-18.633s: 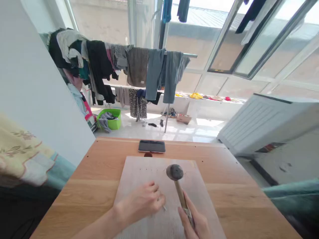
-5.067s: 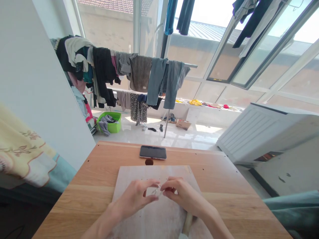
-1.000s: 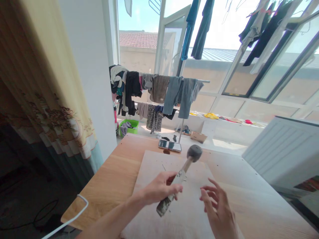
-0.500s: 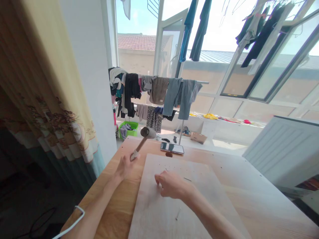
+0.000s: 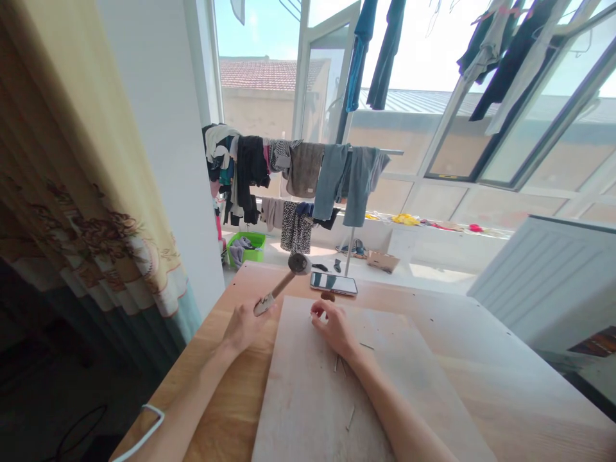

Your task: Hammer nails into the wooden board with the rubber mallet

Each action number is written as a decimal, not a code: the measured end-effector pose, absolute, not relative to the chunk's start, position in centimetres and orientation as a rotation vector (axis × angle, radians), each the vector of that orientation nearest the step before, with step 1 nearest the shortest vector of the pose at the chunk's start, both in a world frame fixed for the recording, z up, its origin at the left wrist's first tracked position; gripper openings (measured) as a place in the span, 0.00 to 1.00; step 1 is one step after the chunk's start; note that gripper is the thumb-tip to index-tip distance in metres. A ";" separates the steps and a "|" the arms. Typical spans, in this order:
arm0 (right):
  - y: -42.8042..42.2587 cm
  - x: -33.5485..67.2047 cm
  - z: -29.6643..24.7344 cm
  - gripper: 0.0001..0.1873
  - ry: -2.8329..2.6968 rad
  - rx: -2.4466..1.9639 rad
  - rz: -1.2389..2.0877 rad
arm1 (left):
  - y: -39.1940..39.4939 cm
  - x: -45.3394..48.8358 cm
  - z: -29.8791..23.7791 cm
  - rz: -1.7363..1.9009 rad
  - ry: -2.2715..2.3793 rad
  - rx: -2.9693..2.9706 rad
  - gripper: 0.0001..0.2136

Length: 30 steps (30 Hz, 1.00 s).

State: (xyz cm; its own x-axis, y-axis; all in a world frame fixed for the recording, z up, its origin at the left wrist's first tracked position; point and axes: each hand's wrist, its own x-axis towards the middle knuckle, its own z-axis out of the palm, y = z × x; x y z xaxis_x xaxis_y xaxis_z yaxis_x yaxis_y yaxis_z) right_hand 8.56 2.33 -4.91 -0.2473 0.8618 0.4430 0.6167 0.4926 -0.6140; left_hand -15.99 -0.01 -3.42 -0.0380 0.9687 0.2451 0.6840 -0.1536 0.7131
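My left hand [image 5: 246, 327] is wrapped round the handle of a mallet [image 5: 283, 282], whose dark, rounded head points up and away over the table. Near the far left corner of a pale wooden board [image 5: 298, 385], my right hand [image 5: 333, 324] has thumb and fingers pinched at the surface. A small pale tip, apparently a nail [image 5: 311, 315], shows at the fingertips; most of it is hidden. One loose nail [image 5: 350, 418] lies on the near part of the board, another nail [image 5: 367, 346] right of my wrist, and a few more beside my forearm.
The board lies on a wooden table [image 5: 226, 385]. Beyond it are a phone [image 5: 333, 283] and a round hole in the tabletop. Past the table stand a drying rack with clothes [image 5: 332, 179] and a green basket [image 5: 254, 249]. A white cable [image 5: 153, 420] crosses by my left forearm.
My right hand has moved forward from the board's middle to its far left part, uncovering loose nails near my forearm. The mallet, still in my left hand, has shifted slightly right.
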 end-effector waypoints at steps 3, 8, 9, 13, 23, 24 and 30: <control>2.0 8.4 -4.7 0.07 -2.010 -1.194 0.415 | 0.1 -15.9 -3.4 1.055 1.753 1.854 0.17; 2.4 8.7 -4.8 0.17 -2.009 -1.213 0.464 | -0.1 -15.5 -2.9 1.092 1.739 1.816 0.16; 2.4 8.8 -4.9 0.19 -2.002 -1.218 0.475 | -0.2 -15.5 -2.7 1.099 1.730 1.808 0.16; 2.6 9.0 -5.1 0.21 -1.968 -1.226 0.511 | -0.8 -16.0 -1.4 1.003 1.571 1.779 0.18; 3.2 9.3 -5.5 0.28 -1.917 -1.204 0.531 | -2.4 -17.5 1.3 0.603 1.340 1.720 0.26; 3.2 9.4 -5.6 0.30 -1.919 -1.197 0.533 | -2.4 -17.7 1.1 0.610 1.342 1.734 0.26; 3.3 9.4 -5.8 0.33 -1.913 -1.199 0.555 | -1.6 -19.0 -0.2 0.637 1.446 1.887 0.25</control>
